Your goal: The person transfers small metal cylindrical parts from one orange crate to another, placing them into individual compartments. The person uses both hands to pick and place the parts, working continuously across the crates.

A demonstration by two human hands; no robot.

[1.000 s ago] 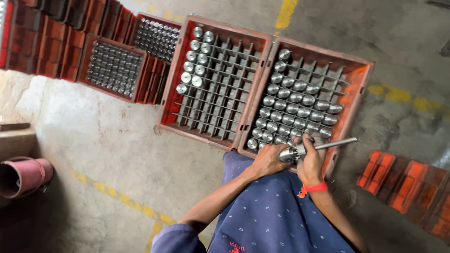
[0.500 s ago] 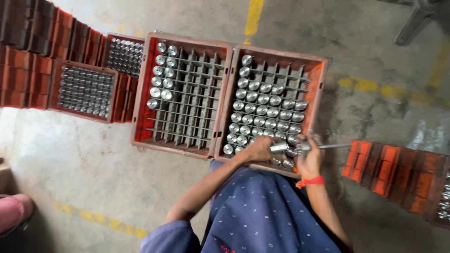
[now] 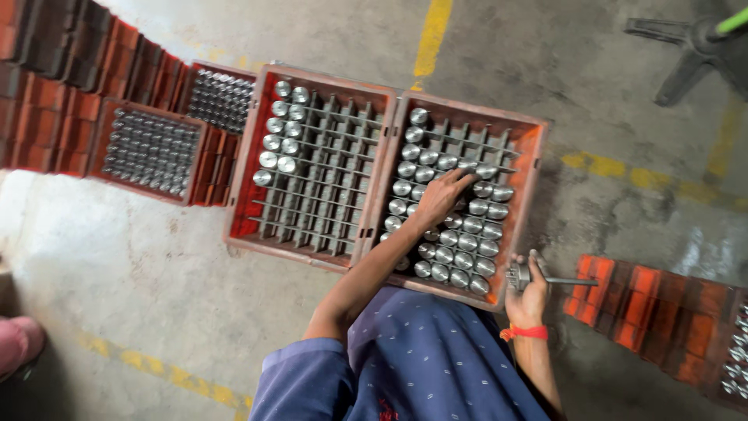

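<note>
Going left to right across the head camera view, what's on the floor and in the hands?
Stacked red crates → red crate, few metal cylinders → left hand → right hand → black stand base

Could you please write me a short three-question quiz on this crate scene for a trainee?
1. True or false: the left hand reaches into the right crate.
2. What does the right hand hold? A) a metal tool with a thin rod B) a cloth C) a bottle
3. Which crate has fewer metal cylinders, the left crate or the right one?

Key: 1 true; 2 A; 3 the left crate.
</note>
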